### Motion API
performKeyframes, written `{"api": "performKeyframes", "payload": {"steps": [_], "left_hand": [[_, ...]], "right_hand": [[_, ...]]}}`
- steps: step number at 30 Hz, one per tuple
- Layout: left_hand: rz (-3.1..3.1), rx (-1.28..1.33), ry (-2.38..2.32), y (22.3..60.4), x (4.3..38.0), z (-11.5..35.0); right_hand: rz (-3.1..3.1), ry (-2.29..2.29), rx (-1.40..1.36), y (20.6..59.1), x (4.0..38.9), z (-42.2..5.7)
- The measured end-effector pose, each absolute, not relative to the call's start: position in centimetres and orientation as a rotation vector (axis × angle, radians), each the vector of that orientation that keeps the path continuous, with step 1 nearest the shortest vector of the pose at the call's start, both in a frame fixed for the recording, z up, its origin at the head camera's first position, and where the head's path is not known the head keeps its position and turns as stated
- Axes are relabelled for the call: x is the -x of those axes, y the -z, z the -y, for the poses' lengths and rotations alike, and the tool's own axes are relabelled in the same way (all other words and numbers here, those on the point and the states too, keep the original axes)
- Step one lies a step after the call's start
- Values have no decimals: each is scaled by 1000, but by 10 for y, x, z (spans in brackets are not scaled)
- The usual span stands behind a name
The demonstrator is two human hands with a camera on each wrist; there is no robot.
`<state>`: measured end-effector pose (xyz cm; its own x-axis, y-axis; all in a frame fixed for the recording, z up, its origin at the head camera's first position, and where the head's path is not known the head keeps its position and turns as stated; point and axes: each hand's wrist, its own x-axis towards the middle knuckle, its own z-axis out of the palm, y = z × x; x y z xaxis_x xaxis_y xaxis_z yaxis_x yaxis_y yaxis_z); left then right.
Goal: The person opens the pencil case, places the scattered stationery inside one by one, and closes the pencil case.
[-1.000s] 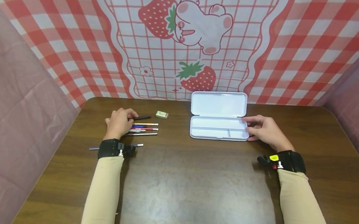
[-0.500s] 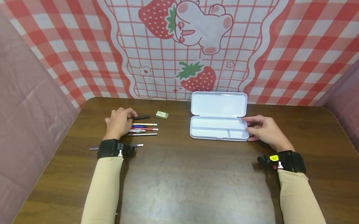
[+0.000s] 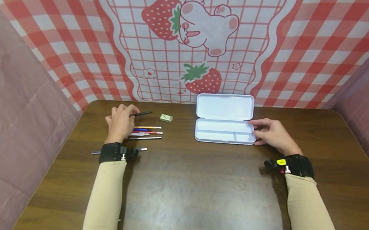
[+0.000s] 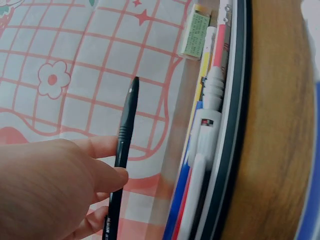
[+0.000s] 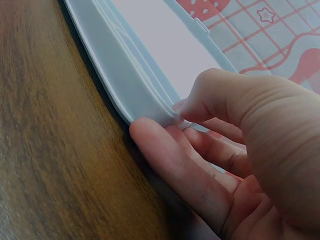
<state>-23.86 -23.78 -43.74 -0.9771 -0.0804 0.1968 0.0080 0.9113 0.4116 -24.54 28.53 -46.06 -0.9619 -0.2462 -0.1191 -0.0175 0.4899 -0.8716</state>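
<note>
We had the black pen [image 4: 130, 107] in our left hand [image 3: 121, 122], thumb and fingers pinching it just behind the ribbed section, tapered end pointing away from us. It was above the back of the bench [image 3: 209, 194], apart from the other pens and pencils [image 4: 205, 140] and with its tip near the eraser [image 3: 166, 118].

Handling-wise, we'd have called it light and stiff, probably smooth plastic, so maybe a bit slick and keen to roll or pivot. Nothing fragile about it, in our opinion. Those ribs looked like decent grip, and a pinch nearer mid-barrel would likely have balanced better; we couldn't tell how much tail ran past our fingers.

Our right hand [image 3: 273, 135] was pinching the end wall of the pencil case [image 3: 216, 125], which sat open with its lid up. We figured that was thin and light, likely to skid if nobody held it, and the rim seemed the obvious place to grab.
</note>
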Motion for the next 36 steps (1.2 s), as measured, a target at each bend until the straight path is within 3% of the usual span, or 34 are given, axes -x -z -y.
{"api": "performKeyframes", "payload": {"steps": [36], "left_hand": [[2834,-56,639,434,238,239]], "right_hand": [[-2523,1392,202,454,245,-284]]}}
